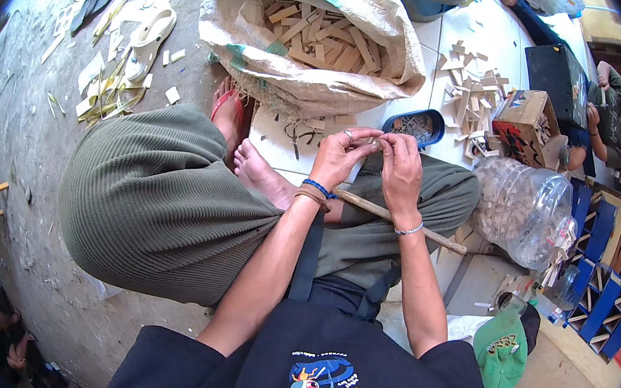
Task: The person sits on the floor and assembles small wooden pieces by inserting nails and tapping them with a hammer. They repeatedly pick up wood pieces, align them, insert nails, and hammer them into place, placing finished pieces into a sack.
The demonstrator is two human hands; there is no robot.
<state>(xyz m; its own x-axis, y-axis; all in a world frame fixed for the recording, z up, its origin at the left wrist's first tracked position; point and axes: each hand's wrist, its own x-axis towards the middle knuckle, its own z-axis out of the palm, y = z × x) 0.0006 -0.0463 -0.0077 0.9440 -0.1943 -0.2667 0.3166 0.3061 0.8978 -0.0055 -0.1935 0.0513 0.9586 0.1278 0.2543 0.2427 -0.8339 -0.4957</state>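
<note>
My left hand (340, 157) and my right hand (401, 173) meet above my crossed legs, fingertips pinched close together. A tiny light-coloured piece seems to be between them; its kind is too small to tell. Just beyond my right hand stands a blue oval tray (437, 138) with many small metal bits in it. A wooden stick (429, 236) lies across my lap, passing behind both wrists. On the white tiles left of my left hand lies a small dark tool (295, 144), perhaps scissors.
Ahead is an open woven sack (232, 10) full of wooden slats (330, 37). To the right are a heap of wood pieces (469, 89), a cardboard box (519, 134), a clear plastic jug (522, 208) and a green cap (500, 353). A clog (146, 46) lies left; another person sits far right.
</note>
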